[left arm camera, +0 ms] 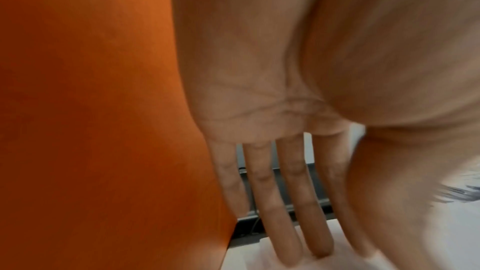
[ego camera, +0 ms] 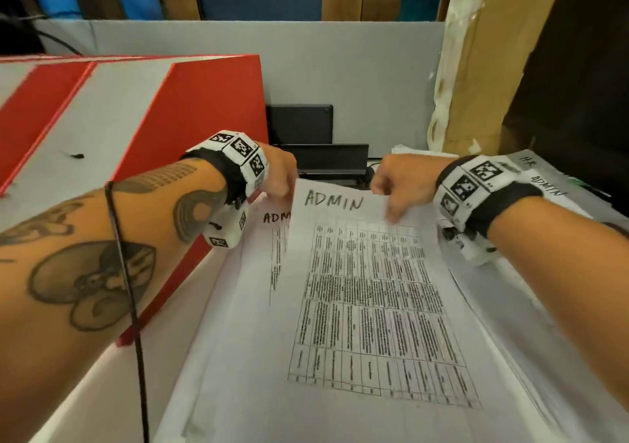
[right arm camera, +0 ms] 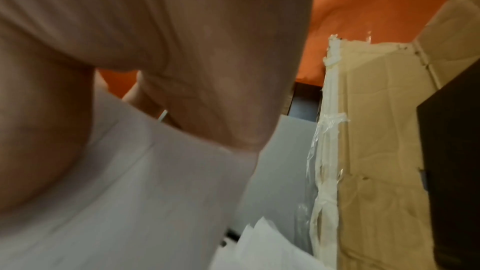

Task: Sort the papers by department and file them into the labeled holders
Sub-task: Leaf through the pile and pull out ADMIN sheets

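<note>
A white sheet marked ADMIN (ego camera: 357, 289), printed with a table, lies tilted in the middle of the head view. My left hand (ego camera: 284, 184) pinches its top left corner, fingers (left arm camera: 293, 213) stretched behind it and the thumb in front. At the top right edge my right hand (ego camera: 391, 190) grips the same sheet (right arm camera: 142, 192), thumb on top. A second sheet marked ADMIN (ego camera: 272, 224) lies underneath, mostly covered. Red and white holders (ego camera: 190, 109) stand close on the left, right beside my left hand (left arm camera: 259, 69).
A black tray (ego camera: 326, 161) stands behind the hands against a grey partition (ego camera: 340, 68). To the right lies a stack of papers marked HR and ADMIN (ego camera: 544, 184). Taped cardboard (ego camera: 476, 68) rises at the back right, with a dark panel (right arm camera: 454, 171) beside it.
</note>
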The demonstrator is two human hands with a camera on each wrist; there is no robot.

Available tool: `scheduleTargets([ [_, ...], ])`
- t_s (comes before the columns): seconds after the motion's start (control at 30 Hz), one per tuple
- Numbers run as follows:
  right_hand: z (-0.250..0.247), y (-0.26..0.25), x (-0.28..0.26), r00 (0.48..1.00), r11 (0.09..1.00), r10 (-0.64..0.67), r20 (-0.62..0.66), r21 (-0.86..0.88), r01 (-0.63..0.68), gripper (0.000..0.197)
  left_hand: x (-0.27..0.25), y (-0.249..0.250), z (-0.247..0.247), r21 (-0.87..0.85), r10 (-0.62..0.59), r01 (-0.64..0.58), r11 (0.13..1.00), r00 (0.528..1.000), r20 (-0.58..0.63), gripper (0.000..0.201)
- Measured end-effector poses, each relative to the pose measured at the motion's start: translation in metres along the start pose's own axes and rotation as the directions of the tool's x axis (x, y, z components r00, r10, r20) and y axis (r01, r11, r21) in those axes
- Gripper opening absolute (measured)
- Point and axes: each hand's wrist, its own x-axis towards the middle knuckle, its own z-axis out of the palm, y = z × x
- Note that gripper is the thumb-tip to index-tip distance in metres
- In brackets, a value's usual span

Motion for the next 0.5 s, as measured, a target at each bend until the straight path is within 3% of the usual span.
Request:
scheduleTargets([
  [0.07,-0.003,0.004,-0.004,0.999,0.997,0.043,0.014,-0.059,-0.043,0.027,0.005,-0.002,0.008,-0.084,0.023,-0.013,0.996,0.991,0.129,0.046],
  [0.17,0.002,0.005,-0.003,0.998,0.998,0.041,0.039,-0.056,-0.039,0.054,0.013,-0.001,0.018,-0.021,0.05,-0.048,0.999,0.993,0.112,0.072],
  [0.23,0.009,0.002,-0.003,0.998,0.999,0.02,0.065,0.04,-0.023,0.052,0.014,0.0,0.019,0.004,0.021,-0.022,1.0,0.999,0.05,0.066],
  [0.3,0.015,-0.002,0.0,0.998,0.996,-0.019,0.052,0.083,0.015,0.041,0.01,0.001,0.016,0.042,-0.048,0.05,0.998,0.998,-0.05,0.048],
  [0.5,0.021,-0.015,0.008,0.986,0.991,-0.037,-0.16,-0.13,0.016,0.034,0.0,-0.004,0.004,0.03,-0.016,0.022,0.999,0.979,-0.205,0.025],
])
